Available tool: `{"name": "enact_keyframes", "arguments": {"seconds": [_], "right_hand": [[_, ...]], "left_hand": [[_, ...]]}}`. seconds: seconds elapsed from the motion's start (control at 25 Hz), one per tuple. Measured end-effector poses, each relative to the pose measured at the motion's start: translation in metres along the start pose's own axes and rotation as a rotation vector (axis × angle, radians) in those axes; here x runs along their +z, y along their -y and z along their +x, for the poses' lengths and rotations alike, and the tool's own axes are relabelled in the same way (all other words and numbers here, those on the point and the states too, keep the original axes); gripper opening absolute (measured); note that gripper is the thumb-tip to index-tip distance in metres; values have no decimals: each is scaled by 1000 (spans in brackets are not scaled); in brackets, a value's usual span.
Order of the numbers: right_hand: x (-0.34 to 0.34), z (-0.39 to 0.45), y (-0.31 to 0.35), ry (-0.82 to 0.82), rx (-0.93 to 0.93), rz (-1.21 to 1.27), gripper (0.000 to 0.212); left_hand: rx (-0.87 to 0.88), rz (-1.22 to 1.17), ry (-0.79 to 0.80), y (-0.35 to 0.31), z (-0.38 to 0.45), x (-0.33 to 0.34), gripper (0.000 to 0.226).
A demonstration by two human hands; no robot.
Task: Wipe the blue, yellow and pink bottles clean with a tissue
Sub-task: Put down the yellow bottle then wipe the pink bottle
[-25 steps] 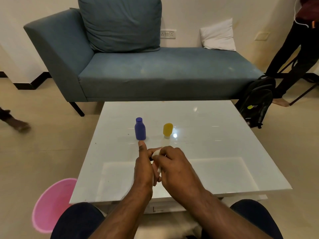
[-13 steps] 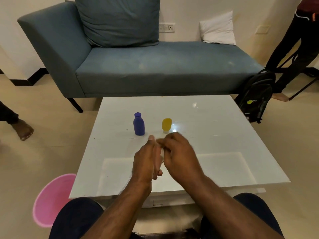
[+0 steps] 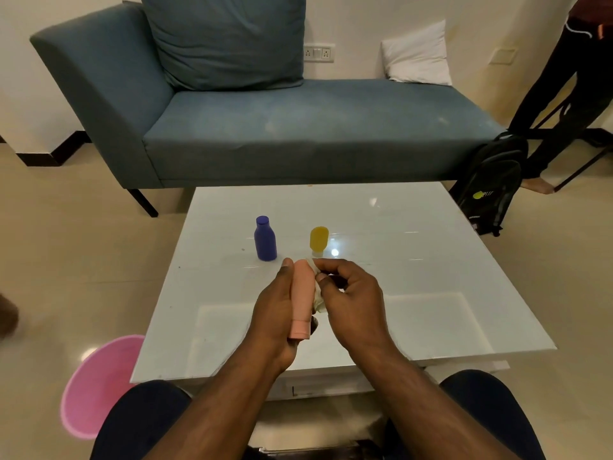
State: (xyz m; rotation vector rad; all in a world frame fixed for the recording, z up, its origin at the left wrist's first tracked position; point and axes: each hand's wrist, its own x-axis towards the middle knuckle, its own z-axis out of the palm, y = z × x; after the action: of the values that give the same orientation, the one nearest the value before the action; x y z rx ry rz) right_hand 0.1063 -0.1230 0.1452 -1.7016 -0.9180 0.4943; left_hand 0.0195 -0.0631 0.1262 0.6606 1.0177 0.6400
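My left hand (image 3: 277, 313) curls its grip round the pink bottle (image 3: 302, 298), steadying it above the desk (image 3: 431, 267), while my right hand (image 3: 348, 297) pinches the tissue (image 3: 316, 295) against its side to wipe it; blue bottle (image 3: 265, 239) and yellow bottle (image 3: 319, 240) stand just beyond.

Both forearms are bare to the bottom edge of the view, with no sleeve showing on either. The left hand (image 3: 277, 313) and right hand (image 3: 353, 302) wear no gloves, rings or watch. Dark navy trousers (image 3: 142, 423) cover both knees, plain and unmarked
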Motion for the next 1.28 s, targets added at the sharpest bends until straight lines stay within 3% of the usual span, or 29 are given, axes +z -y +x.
{"name": "enact_keyframes", "arguments": {"seconds": [0.32,0.52,0.72,0.92,1.16,1.28], "right_hand": [[5,-21,-7,43,-205,-143,20],[6,3,-1,-2,-155,-220,19],[7,-31,-5,171,-252,-275,24],[-1,5,0,51,-204,-352,23],[4,-27,-4,178,-292,-416,27],[0,1,-9,90,-246,-424,23]], "left_hand": [[-66,-161,-26,5,5,-6,44],[-70,-153,47,1,-4,0,43],[-129,-227,80,-6,-4,-6,54],[-146,-163,88,4,-5,-3,49],[-220,-313,153,1,-7,-5,59],[-194,-225,118,7,-4,-6,54]]}}
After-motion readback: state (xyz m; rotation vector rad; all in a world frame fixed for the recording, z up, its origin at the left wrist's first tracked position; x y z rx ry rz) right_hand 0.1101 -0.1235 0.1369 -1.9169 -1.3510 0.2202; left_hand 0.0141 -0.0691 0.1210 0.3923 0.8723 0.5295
